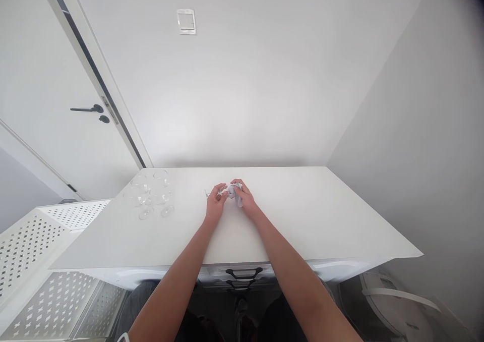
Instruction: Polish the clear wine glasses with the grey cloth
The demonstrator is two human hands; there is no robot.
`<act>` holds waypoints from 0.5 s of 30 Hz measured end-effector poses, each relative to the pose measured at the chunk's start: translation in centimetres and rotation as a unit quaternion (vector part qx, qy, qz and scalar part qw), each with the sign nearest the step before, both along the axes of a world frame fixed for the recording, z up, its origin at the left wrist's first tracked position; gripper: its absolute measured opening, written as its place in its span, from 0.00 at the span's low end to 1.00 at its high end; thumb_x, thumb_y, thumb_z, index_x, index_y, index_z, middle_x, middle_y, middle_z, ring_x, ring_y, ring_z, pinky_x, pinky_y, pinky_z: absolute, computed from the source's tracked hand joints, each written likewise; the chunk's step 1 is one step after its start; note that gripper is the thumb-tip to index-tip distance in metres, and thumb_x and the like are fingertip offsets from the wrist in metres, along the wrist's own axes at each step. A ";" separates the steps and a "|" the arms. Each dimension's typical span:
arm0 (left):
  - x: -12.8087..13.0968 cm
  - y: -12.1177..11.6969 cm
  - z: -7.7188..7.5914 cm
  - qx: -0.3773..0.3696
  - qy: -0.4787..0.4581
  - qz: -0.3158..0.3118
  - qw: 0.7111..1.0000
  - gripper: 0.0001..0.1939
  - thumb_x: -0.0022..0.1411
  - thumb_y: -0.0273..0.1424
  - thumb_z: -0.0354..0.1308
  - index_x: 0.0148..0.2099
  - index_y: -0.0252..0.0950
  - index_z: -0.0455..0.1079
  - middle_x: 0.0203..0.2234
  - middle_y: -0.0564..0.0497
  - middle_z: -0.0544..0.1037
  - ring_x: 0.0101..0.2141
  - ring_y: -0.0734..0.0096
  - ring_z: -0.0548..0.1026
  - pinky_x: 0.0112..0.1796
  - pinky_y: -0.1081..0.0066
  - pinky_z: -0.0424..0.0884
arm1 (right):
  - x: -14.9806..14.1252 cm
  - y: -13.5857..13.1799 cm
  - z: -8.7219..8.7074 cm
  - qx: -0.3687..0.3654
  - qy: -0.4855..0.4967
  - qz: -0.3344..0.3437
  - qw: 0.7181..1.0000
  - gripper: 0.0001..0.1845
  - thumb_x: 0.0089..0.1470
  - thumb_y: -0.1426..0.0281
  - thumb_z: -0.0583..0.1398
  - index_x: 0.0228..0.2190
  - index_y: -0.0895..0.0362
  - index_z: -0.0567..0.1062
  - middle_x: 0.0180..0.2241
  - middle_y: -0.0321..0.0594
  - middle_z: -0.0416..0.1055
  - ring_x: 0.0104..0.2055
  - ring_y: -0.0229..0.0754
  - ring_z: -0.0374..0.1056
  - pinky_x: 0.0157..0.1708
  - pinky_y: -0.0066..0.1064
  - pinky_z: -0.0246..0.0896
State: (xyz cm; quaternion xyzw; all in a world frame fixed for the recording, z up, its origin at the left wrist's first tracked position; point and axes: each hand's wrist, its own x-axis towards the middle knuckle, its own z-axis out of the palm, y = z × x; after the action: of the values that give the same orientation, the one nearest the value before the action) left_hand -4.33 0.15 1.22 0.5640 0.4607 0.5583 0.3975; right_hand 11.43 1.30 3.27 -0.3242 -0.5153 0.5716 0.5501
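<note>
My left hand [216,195] is closed round a clear stemmed glass, which lies sideways above the white tabletop [302,216]. The glass's foot [206,194] sticks out to the left of my fingers. In my right hand [243,194] a crumpled pale cloth [238,200] is gripped against the glass's other end, so the bowl is mostly hidden. Over on the left of the tabletop stand several clear stemmed glasses [162,196], upright and close together.
Drawers with dark handles [244,273] are below the front edge. White perforated panels [30,241] stand at the left, near a door with a black handle [86,109]. A lidded bin-like container [397,306] is on the floor at right. Behind the tabletop rises a wall with a switch [186,21].
</note>
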 end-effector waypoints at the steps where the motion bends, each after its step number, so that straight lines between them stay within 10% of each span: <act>1: 0.1 0.0 0.0 0.000 -0.009 0.006 1.000 0.23 0.66 0.47 0.59 0.58 0.43 0.70 0.56 0.42 0.75 0.44 0.63 0.80 0.52 0.56 0.75 | -0.1 0.0 -0.1 0.006 -0.004 -0.015 1.000 0.17 0.56 0.53 0.63 0.43 0.48 0.75 0.35 0.36 0.71 0.35 0.40 0.65 0.37 0.30 0.60; 15: 0.0 0.0 0.0 -0.014 -0.019 -0.003 1.000 0.22 0.65 0.48 0.60 0.56 0.43 0.71 0.55 0.43 0.76 0.41 0.64 0.81 0.52 0.53 0.75 | -0.2 0.5 -0.8 -0.005 0.025 -0.004 1.000 0.19 0.56 0.50 0.63 0.39 0.51 0.77 0.34 0.37 0.70 0.34 0.40 0.65 0.36 0.30 0.62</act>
State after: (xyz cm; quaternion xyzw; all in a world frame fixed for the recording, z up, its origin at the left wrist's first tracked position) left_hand -4.31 0.12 1.26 0.5495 0.4591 0.5610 0.4155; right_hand 11.26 1.76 2.49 -0.3149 -0.4974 0.5794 0.5637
